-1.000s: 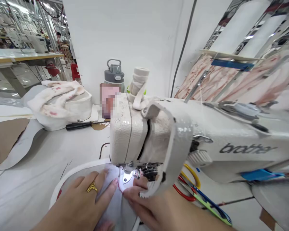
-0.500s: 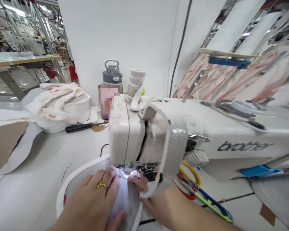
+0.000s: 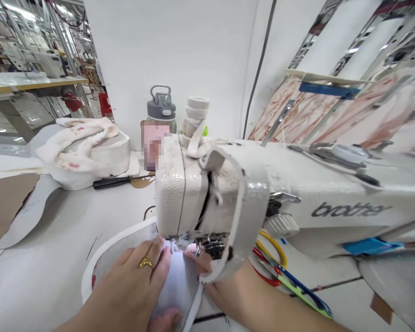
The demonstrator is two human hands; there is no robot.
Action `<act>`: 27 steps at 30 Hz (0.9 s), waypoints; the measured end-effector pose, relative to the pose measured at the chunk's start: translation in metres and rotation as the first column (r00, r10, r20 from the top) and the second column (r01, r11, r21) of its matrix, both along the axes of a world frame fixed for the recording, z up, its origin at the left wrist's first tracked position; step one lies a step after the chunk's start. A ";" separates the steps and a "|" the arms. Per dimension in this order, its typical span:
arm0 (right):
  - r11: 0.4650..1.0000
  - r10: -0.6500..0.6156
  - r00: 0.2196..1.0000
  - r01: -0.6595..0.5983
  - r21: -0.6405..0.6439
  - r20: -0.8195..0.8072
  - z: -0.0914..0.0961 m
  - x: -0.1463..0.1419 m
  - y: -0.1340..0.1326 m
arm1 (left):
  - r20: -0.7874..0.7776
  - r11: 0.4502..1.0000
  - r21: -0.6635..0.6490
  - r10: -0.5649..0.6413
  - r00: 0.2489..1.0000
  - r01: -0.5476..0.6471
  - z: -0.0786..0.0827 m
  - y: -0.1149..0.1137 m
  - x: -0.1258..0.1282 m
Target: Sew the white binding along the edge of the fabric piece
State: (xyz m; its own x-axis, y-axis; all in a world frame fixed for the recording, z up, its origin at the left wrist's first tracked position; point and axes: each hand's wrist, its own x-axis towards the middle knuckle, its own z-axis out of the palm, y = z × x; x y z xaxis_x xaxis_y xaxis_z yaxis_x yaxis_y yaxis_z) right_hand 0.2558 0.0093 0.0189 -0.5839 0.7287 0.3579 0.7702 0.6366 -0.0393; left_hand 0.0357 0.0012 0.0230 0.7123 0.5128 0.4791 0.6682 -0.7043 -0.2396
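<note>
A piece of light grey fabric point(image 3: 178, 281) with a white bound edge lies under the needle area of a white sewing machine point(image 3: 183, 193). My left hand point(image 3: 131, 276), wearing a gold ring, rests flat on this fabric with the fingers stretched toward the needle and the thumb apart. On the needle's other side, my right hand point(image 3: 204, 265) has its fingertips closed at the fabric beside the presser foot. The machine's curved grey guard partly covers that hand. A small light shines on the cloth at the needle.
Scissors with coloured handles point(image 3: 297, 288) lie right of my right forearm. A black-handled screwdriver point(image 3: 112, 182) and a bundle of white fabric point(image 3: 86, 147) are on the left. A grey-lidded bottle point(image 3: 161, 103) stands behind the machine head, before a white wall.
Both hands stay at almost the same places by the needle. The fabric near the needle looks slightly shifted; the machine's lever shows in its slot now.
</note>
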 end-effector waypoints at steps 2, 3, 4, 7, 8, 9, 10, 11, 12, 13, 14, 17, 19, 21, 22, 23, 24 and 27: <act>1.000 -0.001 1.000 0.001 -0.010 -0.010 0.001 0.000 0.000 | 0.028 1.000 -0.003 0.010 1.000 -0.009 0.003 0.001 0.001; 1.000 -0.006 1.000 0.006 -0.015 -0.014 0.001 0.000 0.000 | 0.039 1.000 -0.002 0.008 0.999 -0.008 0.004 0.001 0.001; 1.000 -0.009 1.000 0.008 -0.023 -0.017 0.002 0.000 0.000 | 0.041 1.000 -0.008 0.006 0.999 -0.006 0.004 0.001 0.001; 0.999 0.008 1.000 -0.009 -0.034 -0.027 0.004 0.000 0.000 | 0.055 0.999 -0.035 0.002 0.998 0.000 0.003 0.000 -0.001; 0.999 0.016 0.999 -0.017 -0.037 -0.031 0.004 0.000 0.000 | 0.060 0.999 -0.050 0.005 0.998 -0.002 0.002 -0.001 -0.001; 0.999 0.026 0.999 -0.027 -0.037 -0.034 0.005 0.000 0.000 | 0.067 0.998 -0.056 0.005 0.998 -0.001 0.000 -0.001 -0.001; 0.999 0.033 0.999 -0.034 -0.038 -0.032 0.005 0.000 0.000 | 0.067 0.998 -0.062 0.002 0.998 0.002 -0.001 -0.001 -0.001; 0.998 0.036 0.999 -0.037 -0.044 -0.025 0.006 0.000 0.000 | 0.074 0.998 -0.058 0.004 0.997 0.000 -0.003 -0.001 0.000; 0.998 0.038 0.999 -0.039 -0.056 -0.017 0.006 0.000 0.000 | 0.086 0.999 -0.049 0.011 0.996 -0.006 -0.005 -0.001 0.001; 0.997 0.037 0.999 -0.038 -0.068 -0.010 0.007 0.000 0.000 | 0.114 0.999 -0.037 0.022 0.993 -0.018 -0.006 -0.001 0.001; 0.996 0.034 0.999 -0.034 -0.081 -0.008 0.007 0.000 0.000 | 0.135 0.999 -0.043 0.032 0.990 -0.027 -0.007 -0.002 0.002; 0.994 0.022 0.999 -0.024 -0.104 -0.026 0.008 0.000 0.000 | 0.146 0.993 -0.116 0.036 0.989 -0.019 -0.005 -0.001 -0.001; 0.995 0.020 1.000 -0.022 -0.097 -0.022 0.008 0.000 0.001 | 0.112 0.986 -0.166 0.014 0.994 0.005 0.000 0.002 -0.006; 0.994 0.025 1.000 -0.025 -0.105 -0.002 0.008 0.001 0.002 | 0.088 0.983 -0.183 0.001 0.996 0.015 0.003 0.005 -0.013; 0.993 0.034 0.999 -0.033 -0.113 0.005 0.008 0.002 0.002 | 0.063 0.980 -0.199 -0.006 0.998 0.019 0.004 0.006 -0.016; 0.991 0.052 0.999 -0.051 -0.120 -0.001 0.009 0.003 0.002 | 0.035 0.975 -0.220 -0.023 0.999 0.031 0.005 0.007 -0.018; 0.988 0.078 0.997 -0.079 -0.135 -0.013 0.011 0.003 0.002 | 0.012 0.968 -0.250 -0.037 0.999 0.038 0.004 0.007 -0.020; 0.956 0.177 0.984 -0.172 -0.239 0.000 0.020 0.005 -0.001 | -0.015 0.943 -0.327 -0.064 0.998 0.056 -0.005 0.000 -0.022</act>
